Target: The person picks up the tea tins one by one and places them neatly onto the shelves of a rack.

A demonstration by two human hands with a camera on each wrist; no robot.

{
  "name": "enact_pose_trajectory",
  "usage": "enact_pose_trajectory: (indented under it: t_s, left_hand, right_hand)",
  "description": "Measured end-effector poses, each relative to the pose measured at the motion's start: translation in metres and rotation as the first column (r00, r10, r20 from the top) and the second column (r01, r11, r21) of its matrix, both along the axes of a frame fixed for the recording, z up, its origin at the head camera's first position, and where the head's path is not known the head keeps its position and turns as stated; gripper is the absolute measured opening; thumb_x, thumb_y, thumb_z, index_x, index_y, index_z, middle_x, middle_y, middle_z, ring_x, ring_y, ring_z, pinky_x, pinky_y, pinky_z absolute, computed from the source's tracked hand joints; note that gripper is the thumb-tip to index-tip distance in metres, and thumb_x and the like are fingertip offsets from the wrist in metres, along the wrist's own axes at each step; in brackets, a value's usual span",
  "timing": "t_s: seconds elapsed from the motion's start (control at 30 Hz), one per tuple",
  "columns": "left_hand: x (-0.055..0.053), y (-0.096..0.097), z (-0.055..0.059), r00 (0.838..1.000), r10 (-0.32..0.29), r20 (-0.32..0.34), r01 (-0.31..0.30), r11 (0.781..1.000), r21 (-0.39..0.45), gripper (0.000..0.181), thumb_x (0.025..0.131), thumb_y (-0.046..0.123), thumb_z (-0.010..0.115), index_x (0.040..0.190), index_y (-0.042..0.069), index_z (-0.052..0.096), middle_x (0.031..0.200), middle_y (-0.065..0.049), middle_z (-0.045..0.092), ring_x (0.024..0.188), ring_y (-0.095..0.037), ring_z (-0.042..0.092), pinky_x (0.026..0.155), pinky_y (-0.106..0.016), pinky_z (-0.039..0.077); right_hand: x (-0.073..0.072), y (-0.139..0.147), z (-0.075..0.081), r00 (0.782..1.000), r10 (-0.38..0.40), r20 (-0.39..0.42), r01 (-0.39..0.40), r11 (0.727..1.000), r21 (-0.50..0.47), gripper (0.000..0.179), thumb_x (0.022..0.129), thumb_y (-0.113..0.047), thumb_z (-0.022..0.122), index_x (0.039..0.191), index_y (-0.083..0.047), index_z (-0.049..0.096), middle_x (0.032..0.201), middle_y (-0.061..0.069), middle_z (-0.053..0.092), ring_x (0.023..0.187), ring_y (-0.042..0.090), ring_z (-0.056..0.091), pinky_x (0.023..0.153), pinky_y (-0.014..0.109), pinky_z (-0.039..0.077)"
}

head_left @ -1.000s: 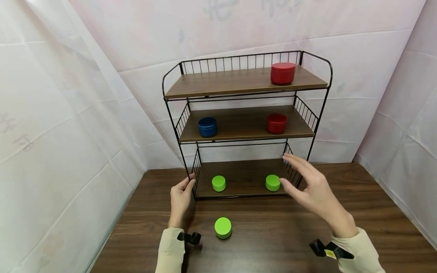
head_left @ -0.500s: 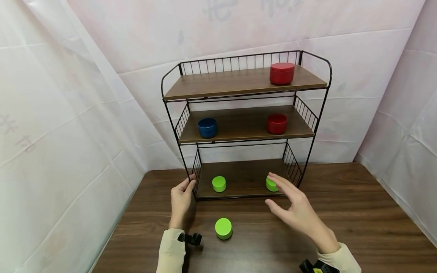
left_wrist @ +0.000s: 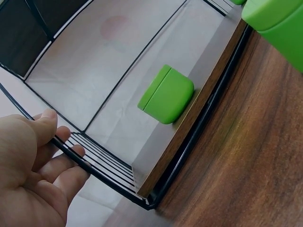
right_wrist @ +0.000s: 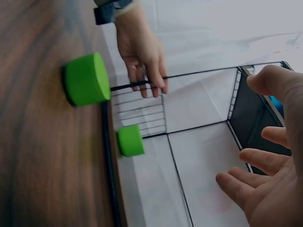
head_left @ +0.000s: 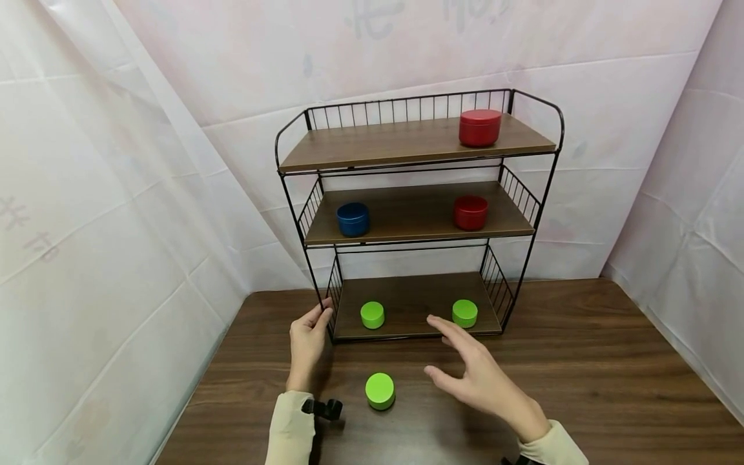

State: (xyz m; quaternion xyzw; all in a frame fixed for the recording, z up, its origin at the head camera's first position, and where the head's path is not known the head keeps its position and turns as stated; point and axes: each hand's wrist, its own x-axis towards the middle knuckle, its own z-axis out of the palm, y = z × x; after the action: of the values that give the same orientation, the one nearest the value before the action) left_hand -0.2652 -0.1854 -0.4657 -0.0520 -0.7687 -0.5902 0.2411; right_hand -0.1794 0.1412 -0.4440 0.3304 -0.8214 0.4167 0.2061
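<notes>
My left hand grips the left front upright of a black wire shelf rack, low down; in the left wrist view the thumb and fingers curl round the wire. My right hand hovers above the table in front of the bottom shelf, fingers spread and holding nothing. Between the two hands a green round tin stands on the table. On the bottom shelf sit two more green tins, a left one and a right one. The right wrist view shows the table tin well apart from the right hand's fingers.
A blue tin and a red tin stand on the middle shelf. Another red tin sits at the right of the top shelf. Pale cloth hangs behind and beside the brown wooden table.
My right hand has moved left and toward me, away from the right green tin on the bottom shelf. The left hand keeps its hold on the rack, and the tins stay put.
</notes>
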Motion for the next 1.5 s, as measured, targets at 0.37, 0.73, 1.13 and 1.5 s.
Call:
enact_pose_trajectory:
  t_s: [0.37, 0.73, 1.13, 1.5]
  left_hand:
    - [0.002, -0.001, 0.002, 1.0, 0.015, 0.022, -0.015, 1.0, -0.006, 0.024, 0.099, 0.003, 0.068, 0.12, -0.003, 0.075, 0.122, -0.023, 0.072, 0.119, -0.035, 0.067, 0.088, -0.008, 0.049]
    - [0.002, -0.002, 0.002, 1.0, 0.019, 0.01, -0.019, 1.0, -0.001, 0.023, 0.098, 0.002, 0.068, 0.12, -0.003, 0.075, 0.121, -0.022, 0.072, 0.119, -0.035, 0.067, 0.088, -0.007, 0.049]
    - [0.003, 0.001, 0.005, 0.999, 0.032, 0.008, -0.032, 0.999, -0.011, 0.024, 0.098, 0.001, 0.068, 0.12, -0.005, 0.074, 0.121, -0.023, 0.072, 0.118, -0.036, 0.067, 0.087, -0.006, 0.048]
    - [0.002, 0.003, 0.003, 0.999, 0.037, 0.019, -0.037, 0.999, 0.001, 0.024, 0.097, 0.001, 0.068, 0.119, -0.005, 0.075, 0.121, -0.025, 0.072, 0.118, -0.036, 0.066, 0.087, -0.006, 0.049]
  right_hand:
    - [0.003, -0.016, -0.016, 0.98, 0.041, 0.193, -0.051, 0.998, 0.044, 0.09, 0.088, -0.033, 0.084, 0.162, -0.027, 0.032, 0.162, 0.006, 0.042, 0.138, 0.024, 0.053, 0.107, 0.043, 0.051]
    - [0.007, -0.038, -0.036, 0.93, 0.089, 0.356, -0.124, 0.99, 0.074, 0.099, 0.087, -0.041, 0.083, 0.164, -0.036, 0.02, 0.166, 0.0, 0.033, 0.15, 0.027, 0.038, 0.113, 0.057, 0.042]
    - [0.008, -0.054, -0.058, 0.878, 0.179, 0.444, -0.227, 0.972, 0.057, 0.104, 0.087, -0.041, 0.083, 0.165, -0.032, 0.015, 0.167, 0.007, 0.032, 0.14, 0.036, 0.049, 0.113, 0.047, 0.045]
    - [-0.001, -0.061, -0.074, 0.837, 0.188, 0.514, -0.251, 0.967, 0.055, 0.105, 0.086, -0.043, 0.083, 0.165, -0.023, 0.018, 0.165, 0.012, 0.034, 0.146, 0.034, 0.043, 0.113, 0.042, 0.045]
